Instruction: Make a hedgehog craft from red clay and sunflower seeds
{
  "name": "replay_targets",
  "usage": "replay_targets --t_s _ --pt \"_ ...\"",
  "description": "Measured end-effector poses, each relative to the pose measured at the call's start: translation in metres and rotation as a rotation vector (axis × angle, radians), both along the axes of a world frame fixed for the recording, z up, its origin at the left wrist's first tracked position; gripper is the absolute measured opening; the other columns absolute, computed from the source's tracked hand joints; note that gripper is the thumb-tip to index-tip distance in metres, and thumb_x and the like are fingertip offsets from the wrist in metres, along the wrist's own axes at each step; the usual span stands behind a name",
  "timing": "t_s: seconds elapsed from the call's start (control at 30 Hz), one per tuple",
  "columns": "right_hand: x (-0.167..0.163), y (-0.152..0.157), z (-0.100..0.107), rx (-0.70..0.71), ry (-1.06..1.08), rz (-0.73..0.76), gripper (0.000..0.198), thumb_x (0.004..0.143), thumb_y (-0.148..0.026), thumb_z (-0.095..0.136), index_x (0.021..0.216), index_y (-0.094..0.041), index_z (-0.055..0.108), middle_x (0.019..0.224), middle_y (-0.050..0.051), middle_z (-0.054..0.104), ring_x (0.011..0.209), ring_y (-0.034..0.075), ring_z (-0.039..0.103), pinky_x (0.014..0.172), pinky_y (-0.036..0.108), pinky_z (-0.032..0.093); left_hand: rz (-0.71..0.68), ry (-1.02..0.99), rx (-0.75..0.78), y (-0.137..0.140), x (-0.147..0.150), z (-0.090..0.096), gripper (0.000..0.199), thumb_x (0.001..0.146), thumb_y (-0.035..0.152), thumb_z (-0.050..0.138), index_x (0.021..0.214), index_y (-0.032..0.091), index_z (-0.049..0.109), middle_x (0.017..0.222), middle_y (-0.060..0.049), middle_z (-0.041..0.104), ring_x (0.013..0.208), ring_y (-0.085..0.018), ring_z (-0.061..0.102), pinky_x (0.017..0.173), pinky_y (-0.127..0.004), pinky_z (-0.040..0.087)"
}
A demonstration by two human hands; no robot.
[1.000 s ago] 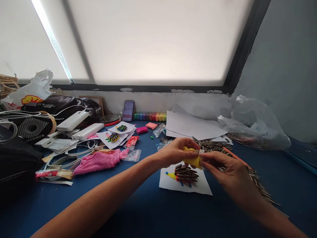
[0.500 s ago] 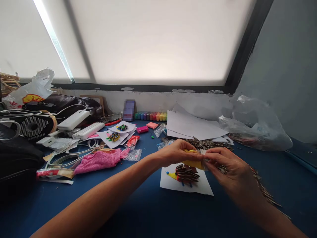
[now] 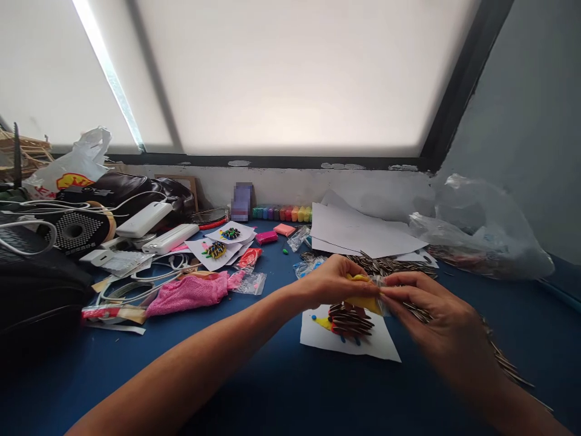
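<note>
My left hand is closed on a piece of yellow modelling clay in a clear plastic wrapper. My right hand pinches the wrapper's other end, its fingertips close to the left ones. Below both hands lies a white paper square. On it is a hedgehog figure with a yellow clay snout, a blue nose, blue feet and striped sunflower seeds as spines. Part of the hedgehog is hidden under the hands. Loose sunflower seeds lie in a pile behind my hands.
White paper sheets and a plastic bag lie at the back right. Coloured clay packs line the wall. Two finished seed figures on paper, a pink cloth, cables and power banks crowd the left.
The view has shifted slightly, so everything sits a little further right. Both hands keep hold of the wrapped yellow clay, with only slight finger movement.
</note>
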State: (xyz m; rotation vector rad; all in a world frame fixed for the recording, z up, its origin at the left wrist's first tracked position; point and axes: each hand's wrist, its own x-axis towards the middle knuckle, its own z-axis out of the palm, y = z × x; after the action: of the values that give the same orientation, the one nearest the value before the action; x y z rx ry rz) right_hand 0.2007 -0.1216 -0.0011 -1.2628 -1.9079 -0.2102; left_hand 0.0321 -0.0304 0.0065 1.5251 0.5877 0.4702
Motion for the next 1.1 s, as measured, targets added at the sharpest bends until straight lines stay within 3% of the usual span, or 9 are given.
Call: replay_targets --t_s 0.2,0.3,0.37,0.5,0.6,0.77,0.9,1.0,1.1 --pt "-0.003 0.001 0.000 0.059 -0.109 -0.045 0.017 0.087 -0.026 0.055 0.077 -0.021 0.068 0.098 0.007 0.065 0.079 0.019 0.066 0.066 0.030 0.051 0.050 0.054 0.003 -0.003 0.004 0.000 0.037 0.062 0.043 0.079 0.069 0.010 0.064 0.062 0.000 0.060 0.054 -0.009 0.056 0.049 -0.019 0.039" --pt "-0.002 0.002 0.004 0.047 -0.027 -0.078 0.015 0.084 -0.027 0.054 0.072 -0.021 0.063 0.097 0.008 0.065 0.080 0.020 0.065 0.068 0.032 0.051 0.044 0.071 0.037 0.000 0.003 0.002 0.027 0.070 0.035 0.074 0.072 0.010 0.063 0.063 -0.001 0.061 0.052 -0.009 0.057 0.046 -0.018 0.038" --pt "0.001 0.003 0.008 -0.018 0.103 -0.105 0.014 0.083 -0.029 0.054 0.074 -0.021 0.062 0.096 0.007 0.066 0.076 0.020 0.065 0.064 0.031 0.051 0.066 0.070 0.089 0.007 -0.003 0.004 0.024 0.075 0.034 0.069 0.080 0.010 0.064 0.070 -0.003 0.064 0.054 -0.010 0.060 0.044 -0.018 0.038" --pt "0.003 0.001 0.013 -0.269 0.317 -0.168 0.020 0.081 -0.040 0.055 0.088 -0.023 0.063 0.073 0.003 0.067 0.061 0.019 0.064 0.049 0.028 0.048 0.283 0.079 0.157 0.031 -0.021 0.004 0.036 0.079 0.028 0.067 0.111 0.015 0.061 0.090 -0.007 0.067 0.067 -0.011 0.063 0.056 -0.020 0.047" --pt "0.000 0.000 0.012 -0.423 0.423 -0.136 0.024 0.080 -0.042 0.056 0.090 -0.022 0.064 0.072 0.003 0.068 0.062 0.019 0.065 0.054 0.029 0.052 0.452 0.170 0.254 0.046 -0.030 -0.004 0.023 0.081 0.024 0.063 0.100 0.011 0.064 0.088 -0.007 0.065 0.074 -0.013 0.062 0.062 -0.022 0.049" --pt "0.000 0.001 0.010 -0.551 0.435 -0.051 0.019 0.079 -0.034 0.052 0.073 -0.021 0.064 0.077 0.005 0.068 0.064 0.019 0.065 0.059 0.030 0.053 0.428 0.356 0.571 0.057 -0.032 -0.030 0.016 0.083 0.020 0.056 0.091 0.012 0.067 0.088 -0.006 0.066 0.081 -0.017 0.062 0.074 -0.028 0.050" --pt "0.002 0.002 0.009 -0.610 0.396 -0.038 0.023 0.081 -0.037 0.051 0.071 -0.020 0.064 0.072 0.005 0.067 0.058 0.016 0.061 0.053 0.028 0.051 0.550 0.497 0.927 0.058 -0.033 -0.040 0.027 0.078 0.022 0.064 0.104 0.016 0.066 0.105 -0.009 0.061 0.102 -0.024 0.057 0.092 -0.038 0.045" --pt "0.002 0.003 0.008 -0.645 0.464 -0.021 0.029 0.080 -0.047 0.058 0.080 -0.020 0.068 0.071 0.004 0.067 0.062 0.017 0.063 0.058 0.029 0.054 0.637 0.440 1.070 0.051 -0.030 -0.029 0.030 0.077 0.019 0.066 0.107 0.018 0.065 0.115 -0.009 0.059 0.112 -0.025 0.051 0.099 -0.042 0.040" --pt "0.001 0.004 0.007 -0.603 0.552 0.010 0.032 0.075 -0.051 0.067 0.084 -0.020 0.071 0.074 0.004 0.068 0.070 0.019 0.065 0.066 0.030 0.056 0.563 0.237 0.904 0.034 -0.020 -0.009 0.020 0.085 0.022 0.056 0.101 0.016 0.066 0.103 -0.008 0.064 0.096 -0.019 0.057 0.087 -0.032 0.045"
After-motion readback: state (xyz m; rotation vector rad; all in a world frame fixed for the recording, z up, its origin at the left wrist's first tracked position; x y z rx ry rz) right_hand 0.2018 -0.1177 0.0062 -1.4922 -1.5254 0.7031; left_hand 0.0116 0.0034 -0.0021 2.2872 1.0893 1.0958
